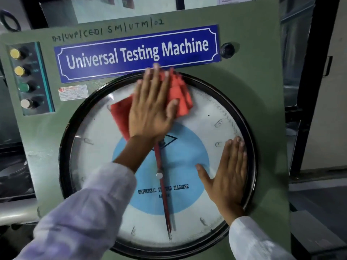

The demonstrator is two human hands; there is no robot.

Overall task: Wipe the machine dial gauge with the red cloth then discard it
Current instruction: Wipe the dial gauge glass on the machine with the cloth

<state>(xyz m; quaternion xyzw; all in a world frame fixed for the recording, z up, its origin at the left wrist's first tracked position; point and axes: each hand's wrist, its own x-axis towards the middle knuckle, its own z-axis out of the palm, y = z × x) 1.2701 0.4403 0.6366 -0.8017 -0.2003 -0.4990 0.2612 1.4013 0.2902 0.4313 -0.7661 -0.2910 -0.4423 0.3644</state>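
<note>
The big round dial gauge (pixel 97 151) with a black rim, white face and blue centre fills the green machine panel. A red pointer (pixel 163 194) hangs down from its middle. My left hand (pixel 152 107) lies flat on the upper part of the glass, fingers spread, pressing the red cloth (pixel 180 94) against it. The cloth sticks out on both sides of the hand. My right hand (pixel 227 173) rests flat and bare on the right side of the glass, near the rim, holding nothing.
A blue "Universal Testing Machine" sign (pixel 137 53) sits just above the gauge. A column of yellow, green and white push buttons (pixel 22 77) is at the panel's left. A black knob (pixel 227 50) is right of the sign. A dark frame post (pixel 309 91) stands at the right.
</note>
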